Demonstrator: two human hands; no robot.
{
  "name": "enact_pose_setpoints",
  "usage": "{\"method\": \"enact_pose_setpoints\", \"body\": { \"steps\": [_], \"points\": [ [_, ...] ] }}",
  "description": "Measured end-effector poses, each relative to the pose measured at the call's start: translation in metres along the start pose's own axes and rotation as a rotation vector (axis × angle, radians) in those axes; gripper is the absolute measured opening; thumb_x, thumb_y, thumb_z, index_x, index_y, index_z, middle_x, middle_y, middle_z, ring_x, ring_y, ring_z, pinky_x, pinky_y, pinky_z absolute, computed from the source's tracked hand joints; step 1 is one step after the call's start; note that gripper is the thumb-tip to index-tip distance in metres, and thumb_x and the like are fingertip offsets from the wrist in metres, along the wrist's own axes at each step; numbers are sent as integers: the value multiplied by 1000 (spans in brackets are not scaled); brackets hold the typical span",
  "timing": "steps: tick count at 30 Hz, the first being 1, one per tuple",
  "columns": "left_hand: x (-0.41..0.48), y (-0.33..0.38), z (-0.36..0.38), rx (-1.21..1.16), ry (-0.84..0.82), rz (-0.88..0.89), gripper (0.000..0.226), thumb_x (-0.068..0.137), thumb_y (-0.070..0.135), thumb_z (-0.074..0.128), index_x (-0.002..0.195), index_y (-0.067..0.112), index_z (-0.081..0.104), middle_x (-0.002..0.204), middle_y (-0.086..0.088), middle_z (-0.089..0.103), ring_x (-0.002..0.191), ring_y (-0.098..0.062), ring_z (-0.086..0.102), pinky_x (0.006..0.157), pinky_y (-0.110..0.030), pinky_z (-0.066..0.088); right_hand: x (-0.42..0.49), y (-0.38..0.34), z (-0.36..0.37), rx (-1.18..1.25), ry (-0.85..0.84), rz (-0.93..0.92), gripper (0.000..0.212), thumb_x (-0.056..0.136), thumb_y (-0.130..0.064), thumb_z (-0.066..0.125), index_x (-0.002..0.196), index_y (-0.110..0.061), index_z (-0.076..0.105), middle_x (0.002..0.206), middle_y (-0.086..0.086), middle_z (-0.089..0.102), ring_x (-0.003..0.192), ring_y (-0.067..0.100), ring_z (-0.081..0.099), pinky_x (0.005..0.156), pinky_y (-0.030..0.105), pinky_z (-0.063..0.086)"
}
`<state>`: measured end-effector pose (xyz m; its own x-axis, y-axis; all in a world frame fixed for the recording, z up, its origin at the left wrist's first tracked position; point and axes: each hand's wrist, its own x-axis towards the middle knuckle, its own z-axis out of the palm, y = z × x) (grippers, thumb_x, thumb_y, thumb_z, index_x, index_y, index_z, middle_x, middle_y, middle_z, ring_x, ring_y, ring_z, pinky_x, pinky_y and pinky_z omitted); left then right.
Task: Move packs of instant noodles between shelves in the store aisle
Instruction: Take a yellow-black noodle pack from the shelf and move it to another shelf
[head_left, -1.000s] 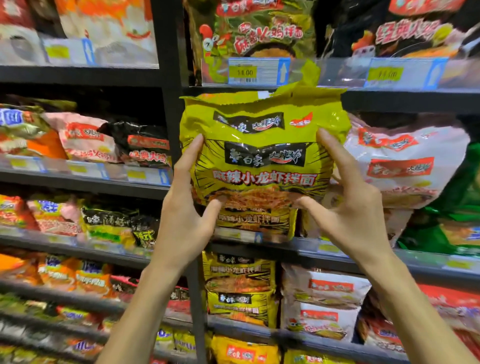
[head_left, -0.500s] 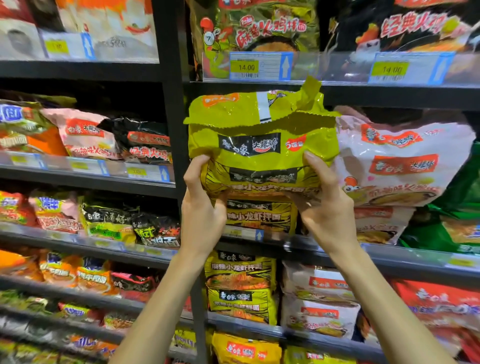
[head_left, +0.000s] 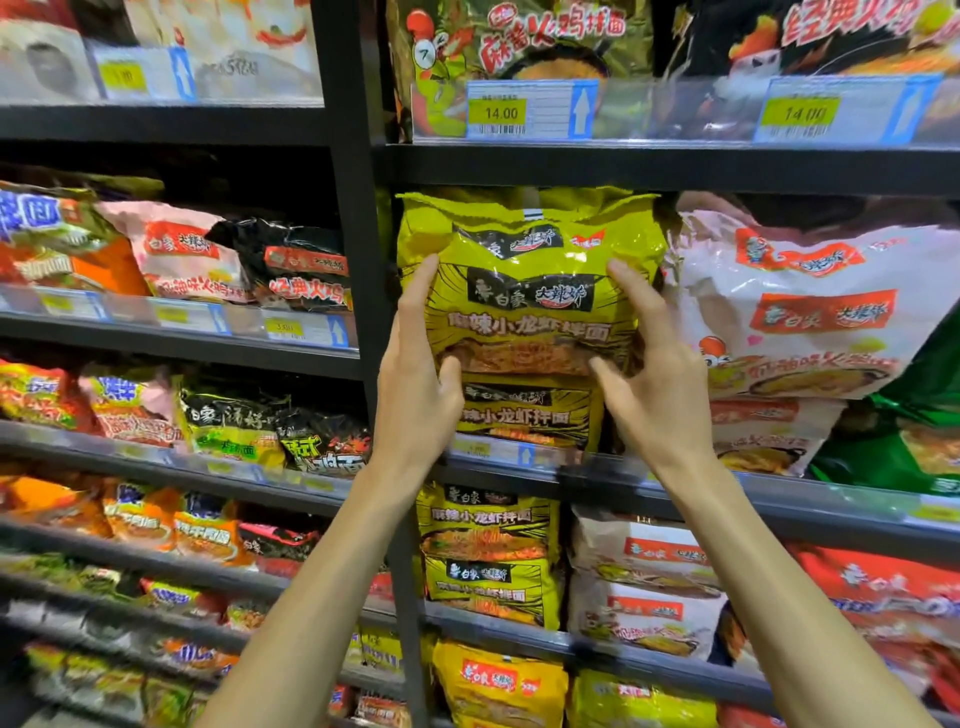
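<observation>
Shelving: black metal racks (head_left: 353, 260), several tiers, packed with noodle bags on both sides of the upright post.
Target shelf: second tier from top in the right bay (head_left: 779, 499), with a clear front lip.
White pack: large white-and-pink bag (head_left: 810, 312) stood on that tier, touching the right side of the yellow pack.
Yellow pack: yellow multi-pack of noodles (head_left: 530, 291) was upright at the left end of the target shelf, just beside the post, its crimped top close under the shelf above.
Lower yellow pack: a matching bag (head_left: 530, 415) sat beneath it, and the upper one rested on it.
Left hand: left hand (head_left: 415, 395) was released, not clenched; fingers straight along the pack's left edge, thumb pressed on its lower front.
Right hand: right hand (head_left: 660, 395) lay likewise unclenched, fingers spread on the pack's right front. It was slightly blurred, so contact of the thumb looked probable only.
Price tag: yellow label reading 14.00 (head_left: 501, 111) was on the top tier's rail, above the pack.
</observation>
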<state>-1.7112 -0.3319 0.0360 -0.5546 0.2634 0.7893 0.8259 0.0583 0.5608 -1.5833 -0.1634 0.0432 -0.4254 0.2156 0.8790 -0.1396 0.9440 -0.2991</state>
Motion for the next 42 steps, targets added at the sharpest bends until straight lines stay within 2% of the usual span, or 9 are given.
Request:
{"method": "enact_pose_setpoints", "body": {
  "steps": [4, 8, 10, 14, 20, 28, 33, 39, 42],
  "points": [
    [5, 0, 5, 34, -25, -24, 86, 90, -17, 55, 159, 20, 20, 166, 1, 24, 140, 14, 20, 96, 9, 26, 1, 1, 9, 11, 16, 50, 82, 82, 5, 74, 152, -16, 37, 150, -3, 45, 100, 16, 58, 92, 29, 52],
    [6, 0, 9, 73, -47, -63, 86, 95, -13, 54, 162, 25, 14, 166, -1, 24, 147, 0, 23, 90, 14, 16, 4, -3, 17, 44, -19, 139, 87, 87, 3, 68, 157, -24, 25, 157, -9, 37, 125, -1, 48, 106, 31, 41],
    [5, 2, 9, 96, -55, -75, 85, 97, -8, 54, 162, 28, 11, 166, -8, 25, 131, 14, 31, 92, 10, 18, 4, -4, 18, 38, -19, 168, 88, 90, -1, 68, 159, -28, 19, 158, -3, 38, 127, 11, 52, 103, 33, 44],
    [2, 5, 7, 138, -96, -108, 84, 101, 3, 54, 162, 34, 4, 165, -15, 25, 120, -9, 36, 89, -10, 26, 1, -8, 17, -5, -4, 178, 89, 91, -7, 69, 159, -28, 16, 157, 1, 41, 122, 14, 54, 99, 35, 45],
    [-9, 9, -7, 275, -114, -59, 82, 102, 13, 56, 163, 30, 3, 161, -12, 31, 116, -16, 33, 83, -10, 25, -5, -16, 9, -143, -45, 133, 91, 90, -11, 72, 158, -28, 15, 153, 2, 45, 119, 26, 62, 90, 45, 53],
    [-28, 13, -29, 247, -175, -98, 79, 101, 25, 58, 162, 37, 10, 161, 2, 29, 118, -7, 50, 86, -18, 37, -10, -32, -9, -298, -154, 126, 86, 94, -22, 67, 160, -25, 11, 112, 12, 68, 83, 32, 68, 68, 42, 55],
    [-40, 14, -45, 265, -227, -77, 72, 101, 30, 56, 160, 38, 15, 156, 9, 37, 132, -14, 50, 87, -35, 51, -13, -51, -27, -393, -275, 212, 88, 96, -33, 62, 159, -37, 0, 107, 9, 67, 86, 32, 67, 65, 39, 49],
    [-42, 22, -57, 413, -395, -83, 60, 102, 38, 53, 156, 34, 29, 153, 7, 43, 137, -21, 45, 92, -45, 48, -23, -82, -43, -634, -475, 245, 85, 96, -39, 59, 159, -33, 3, 136, 7, 55, 106, 34, 63, 64, 39, 43],
    [-41, 32, -60, 521, -481, -39, 51, 102, 40, 50, 151, 31, 38, 142, 2, 53, 129, -25, 51, 82, -40, 45, -32, -95, -49, -703, -633, 277, 73, 96, -45, 56, 157, -32, 17, 156, 1, 36, 130, 31, 49, 83, 46, 51]
  ]
}}
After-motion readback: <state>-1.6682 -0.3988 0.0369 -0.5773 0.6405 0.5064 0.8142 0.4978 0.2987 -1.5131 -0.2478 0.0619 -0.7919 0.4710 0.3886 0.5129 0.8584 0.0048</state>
